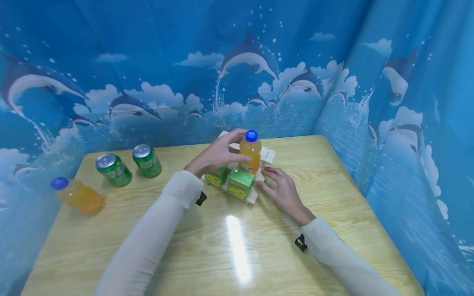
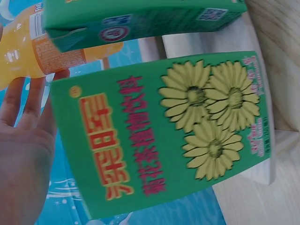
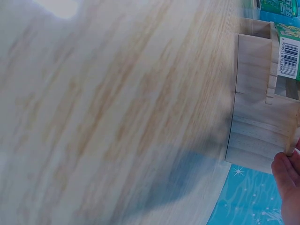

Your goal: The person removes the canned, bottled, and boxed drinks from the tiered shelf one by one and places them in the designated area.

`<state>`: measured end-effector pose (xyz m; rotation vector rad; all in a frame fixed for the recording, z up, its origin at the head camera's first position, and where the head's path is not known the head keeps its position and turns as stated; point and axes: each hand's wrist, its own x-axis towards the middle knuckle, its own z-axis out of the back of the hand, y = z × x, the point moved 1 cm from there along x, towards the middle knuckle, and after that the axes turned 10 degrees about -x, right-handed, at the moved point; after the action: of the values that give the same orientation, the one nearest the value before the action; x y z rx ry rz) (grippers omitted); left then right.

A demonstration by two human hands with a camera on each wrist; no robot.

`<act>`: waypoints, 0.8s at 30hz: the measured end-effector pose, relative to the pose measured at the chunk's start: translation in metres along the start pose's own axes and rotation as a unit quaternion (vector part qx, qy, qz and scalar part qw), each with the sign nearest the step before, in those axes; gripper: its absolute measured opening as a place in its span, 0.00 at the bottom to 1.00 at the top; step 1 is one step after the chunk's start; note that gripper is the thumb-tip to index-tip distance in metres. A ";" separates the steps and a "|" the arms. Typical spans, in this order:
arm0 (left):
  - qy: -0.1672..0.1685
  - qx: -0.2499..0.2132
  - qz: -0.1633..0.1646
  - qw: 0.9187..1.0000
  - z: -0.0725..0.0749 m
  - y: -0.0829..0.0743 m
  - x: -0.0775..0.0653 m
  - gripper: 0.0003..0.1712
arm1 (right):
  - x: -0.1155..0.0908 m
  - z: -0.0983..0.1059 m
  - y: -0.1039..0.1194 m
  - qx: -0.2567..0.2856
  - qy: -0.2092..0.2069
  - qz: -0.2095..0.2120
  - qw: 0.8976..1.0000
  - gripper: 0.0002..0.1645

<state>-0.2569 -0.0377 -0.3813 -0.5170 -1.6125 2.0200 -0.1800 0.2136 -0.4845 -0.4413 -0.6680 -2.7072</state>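
Note:
A bottle of orange drink with a blue cap (image 1: 252,153) stands upright at the back of a pale wooden stepped rack (image 1: 268,155). My left hand (image 1: 221,152) holds it, thumb and fingers on either side. Two green drink cartons sit on the lower step in front: a right carton (image 1: 240,185) and a left carton (image 1: 215,177). In the left wrist view, one carton (image 2: 159,136) with yellow flowers fills the middle and partly covers the bottle (image 2: 56,54). My right hand (image 1: 283,190) pinches the rack's right side; the right wrist view shows its fingertips at the wooden edge (image 3: 258,136).
On the table's left stand two green cans, a left can (image 1: 114,169) and a right can (image 1: 147,161). A second orange drink bottle (image 1: 79,196) stands near the left edge. A blue dolphin-print curtain (image 1: 185,74) hangs behind and beside the wooden table (image 1: 207,250).

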 end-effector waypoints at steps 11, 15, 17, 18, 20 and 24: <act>-0.020 -0.002 -0.045 0.999 0.007 -0.011 -0.004 0.43 | -0.001 0.000 0.002 0.011 -0.009 0.001 1.000 0.28; -0.027 -0.008 -0.051 0.998 0.011 -0.015 -0.007 0.43 | -0.001 0.000 0.001 0.015 -0.009 -0.001 1.000 0.28; -0.034 -0.008 -0.051 0.998 0.013 -0.017 -0.008 0.44 | -0.001 -0.001 0.001 0.015 -0.008 -0.001 1.000 0.28; -0.038 -0.009 -0.051 0.998 0.015 -0.018 -0.009 0.44 | -0.001 -0.001 0.001 0.015 -0.008 -0.002 1.000 0.28; -0.044 -0.012 -0.053 0.998 0.018 -0.020 -0.010 0.44 | -0.001 -0.001 0.001 0.015 -0.007 -0.002 1.000 0.28; -0.049 -0.025 -0.060 0.997 0.026 -0.024 -0.013 0.43 | -0.001 0.000 0.001 0.016 -0.003 -0.008 1.000 0.28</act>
<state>-0.2580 -0.0616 -0.3525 -0.3337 -1.7137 1.9469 -0.1790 0.2127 -0.4846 -0.4392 -0.7170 -2.7071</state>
